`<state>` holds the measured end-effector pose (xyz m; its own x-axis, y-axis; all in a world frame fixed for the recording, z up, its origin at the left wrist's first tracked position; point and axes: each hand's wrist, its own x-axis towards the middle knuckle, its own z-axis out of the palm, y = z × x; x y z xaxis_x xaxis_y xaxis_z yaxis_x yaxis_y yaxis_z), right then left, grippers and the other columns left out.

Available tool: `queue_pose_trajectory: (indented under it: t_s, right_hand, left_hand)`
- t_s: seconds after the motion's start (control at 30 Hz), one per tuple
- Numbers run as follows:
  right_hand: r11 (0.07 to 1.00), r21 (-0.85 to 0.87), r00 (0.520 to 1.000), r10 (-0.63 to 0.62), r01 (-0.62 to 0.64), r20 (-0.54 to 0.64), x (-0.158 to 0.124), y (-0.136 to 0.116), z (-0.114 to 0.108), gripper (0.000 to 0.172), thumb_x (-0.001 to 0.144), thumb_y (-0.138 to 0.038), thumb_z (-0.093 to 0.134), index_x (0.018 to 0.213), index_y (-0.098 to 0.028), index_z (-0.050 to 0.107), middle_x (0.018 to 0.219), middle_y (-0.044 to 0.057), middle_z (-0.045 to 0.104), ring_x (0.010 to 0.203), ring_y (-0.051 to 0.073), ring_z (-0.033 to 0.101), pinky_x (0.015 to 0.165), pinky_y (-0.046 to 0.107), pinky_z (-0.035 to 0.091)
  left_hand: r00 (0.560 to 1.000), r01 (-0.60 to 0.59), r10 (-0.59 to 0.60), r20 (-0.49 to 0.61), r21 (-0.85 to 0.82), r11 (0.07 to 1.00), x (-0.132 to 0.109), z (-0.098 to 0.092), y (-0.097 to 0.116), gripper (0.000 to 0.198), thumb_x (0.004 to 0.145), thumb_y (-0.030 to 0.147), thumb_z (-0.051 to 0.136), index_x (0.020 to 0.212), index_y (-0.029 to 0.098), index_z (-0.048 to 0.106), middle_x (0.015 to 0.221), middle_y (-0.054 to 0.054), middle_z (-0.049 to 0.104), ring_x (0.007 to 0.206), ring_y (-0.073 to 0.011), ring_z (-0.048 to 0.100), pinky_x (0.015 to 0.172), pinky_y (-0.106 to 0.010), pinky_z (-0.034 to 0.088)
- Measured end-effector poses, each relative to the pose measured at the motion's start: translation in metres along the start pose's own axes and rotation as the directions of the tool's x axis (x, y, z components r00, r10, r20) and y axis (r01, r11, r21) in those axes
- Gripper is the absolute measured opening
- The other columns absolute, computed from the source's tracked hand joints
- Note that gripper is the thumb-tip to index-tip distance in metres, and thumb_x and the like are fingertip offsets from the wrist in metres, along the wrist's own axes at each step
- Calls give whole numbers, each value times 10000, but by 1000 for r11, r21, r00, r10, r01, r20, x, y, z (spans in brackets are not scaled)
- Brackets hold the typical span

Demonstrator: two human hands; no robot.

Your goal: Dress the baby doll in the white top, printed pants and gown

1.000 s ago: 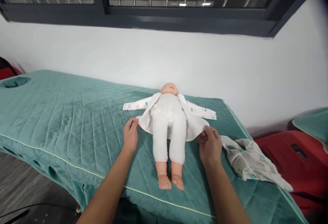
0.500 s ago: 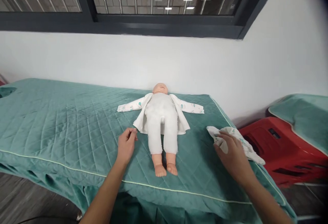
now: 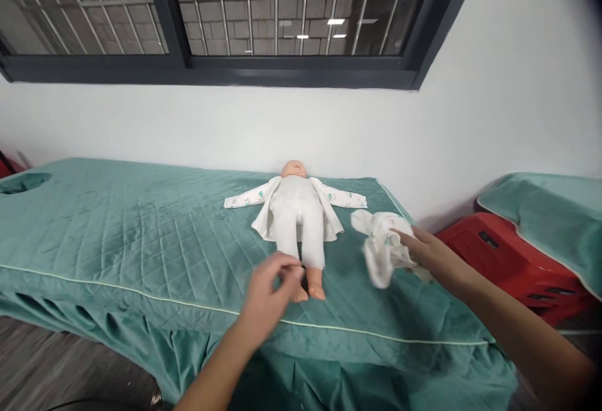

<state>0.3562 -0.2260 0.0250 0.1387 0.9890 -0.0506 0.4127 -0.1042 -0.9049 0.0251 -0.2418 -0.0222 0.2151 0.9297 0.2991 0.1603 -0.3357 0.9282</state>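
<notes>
White wall (image 3: pixel 211 122) and a dark grey metal-framed window (image 3: pixel 291 76) stand at 12 o'clock, above a bed with a quilted teal velvet cover (image 3: pixel 141 235). On it, at the clock's centre, a baby doll with a white cloth body (image 3: pixel 296 196) lies face up, head to 12 and bare feet to 6, in an unfastened white jacket with printed sleeves (image 3: pixel 345 199). Toward 4 o'clock, the person's right hand (image 3: pixel 427 253) has its fingers stretched over a crumpled white printed cloth garment (image 3: pixel 379 245), apparently gripping it; the thumb is hidden. For this handling, a secure grip on one edge would probably let the folds drop open, and keeping the cloth high should avoid dragging the jacket. The left hand (image 3: pixel 267 288), near 6 o'clock, is loosely curled and shows nothing held; whether its thumb and fingertips meet, or touch the doll's lower leg, I cannot tell. The garment is blurred, its bulk at the right hand's 9 o'clock and the left hand's 2 o'clock, well apart from the latter.
</notes>
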Motion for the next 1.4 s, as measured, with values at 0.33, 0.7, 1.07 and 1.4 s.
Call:
queue_pose_trajectory:
  t_s: [0.33,0.7,1.07,1.4]
  right_hand:
    - [935,327,778,-104,-136,620,-48,-135,78,386,877,-497,654,1070,-163,655,842,43,681,659,114,612,568,199,506]
    - [885,-140,885,-408,444,224,-89,-230,67,638,844,-629,608,1328,-227,499,1276,123,549,1042,238,594,772,335,558]
    - [367,-313,453,-849,876,273,-118,-291,61,231,840,-263,625,1065,-221,595,1020,14,637,962,195,592,870,361,463]
    - [776,157,672,-614,611,415,-106,-286,39,260,864,-428,656,927,-176,652,804,9,643,692,117,569,653,251,446]
  left_hand:
    - [919,-373,389,61,456,808,-2,-1,60,572,887,244,607,1434,281,442,1503,-109,373,1406,-278,354,1157,-479,356]
    - [910,-364,414,13,502,784,30,-92,185,310,929,183,460,1119,229,701,1125,-47,607,1057,-189,584,970,-346,471]
    - [921,-352,388,-42,344,871,30,-107,270,175,777,137,566,815,130,736,720,9,632,722,-137,578,692,-215,416]
    - [916,16,-26,400,28,999,24,-136,249,261,681,379,799,747,138,725,694,-67,678,552,-157,590,469,-222,421]
